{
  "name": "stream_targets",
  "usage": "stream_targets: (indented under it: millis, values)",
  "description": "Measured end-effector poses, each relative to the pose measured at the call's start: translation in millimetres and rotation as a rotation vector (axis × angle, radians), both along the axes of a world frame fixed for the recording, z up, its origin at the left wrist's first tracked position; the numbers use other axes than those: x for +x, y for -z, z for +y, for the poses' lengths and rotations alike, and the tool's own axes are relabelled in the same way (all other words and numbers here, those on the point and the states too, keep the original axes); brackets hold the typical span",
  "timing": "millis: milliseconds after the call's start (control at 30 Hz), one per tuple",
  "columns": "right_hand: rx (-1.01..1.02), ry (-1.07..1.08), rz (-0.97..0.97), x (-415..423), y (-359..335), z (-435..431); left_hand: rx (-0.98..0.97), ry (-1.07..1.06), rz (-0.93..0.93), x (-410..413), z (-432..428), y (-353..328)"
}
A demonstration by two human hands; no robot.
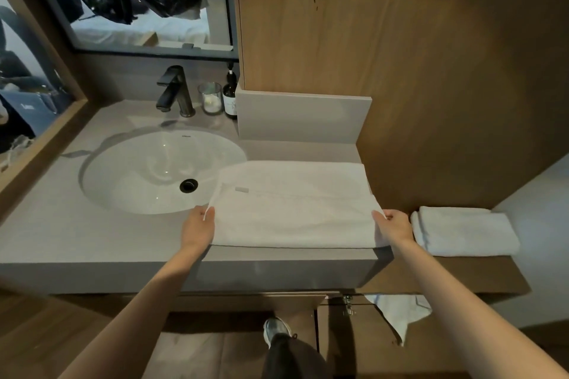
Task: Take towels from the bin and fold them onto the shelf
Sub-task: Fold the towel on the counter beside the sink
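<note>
Nearest, below the worktop's (61,240) front edge, one white cloth (397,314) hangs from the cupboard, likely another towel; no bin shows. Above it, the left hand (198,224) and right hand (394,223) are wide apart, each pinching a near corner of the towel (295,209). It lies flat at the worktop's right end, its left edge over the rim of the one sink (138,175). The fold looks partway done: next, I judge, both corners need carrying level to the far edge. One folded towel (465,231) rests on the shelf (492,274) just right. Farthest stand one tap (174,92), one glass (210,98) and one bottle (230,95).
</note>
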State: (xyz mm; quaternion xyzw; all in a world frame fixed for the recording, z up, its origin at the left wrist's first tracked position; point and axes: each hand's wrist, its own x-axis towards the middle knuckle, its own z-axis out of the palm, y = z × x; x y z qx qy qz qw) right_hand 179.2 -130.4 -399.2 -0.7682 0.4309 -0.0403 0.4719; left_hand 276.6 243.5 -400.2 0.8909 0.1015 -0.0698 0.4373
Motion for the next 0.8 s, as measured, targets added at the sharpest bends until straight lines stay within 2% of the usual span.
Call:
stream_targets:
  millis: [200,500,567,633,733,800]
  values:
    - [-0.185,-0.113,0.044,-2,-3,3,0.083,-0.016,0.005,-10,4,0]
    - [-0.297,-0.145,0.070,-1,-2,13,0.190,0.001,-0.045,-13,7,-1]
    - [-0.307,-0.137,0.055,-2,-6,19,0.271,0.008,-0.105,-11,8,1]
    - [-0.429,-0.155,0.026,-3,-8,27,0.424,0.078,-0.247,-6,5,5]
    - [-0.822,-0.328,-0.005,1,-10,49,0.476,0.305,-0.468,-3,-22,9]
    - [-0.856,-0.550,-0.081,11,-10,76,0.477,0.481,-0.513,-8,-54,11]
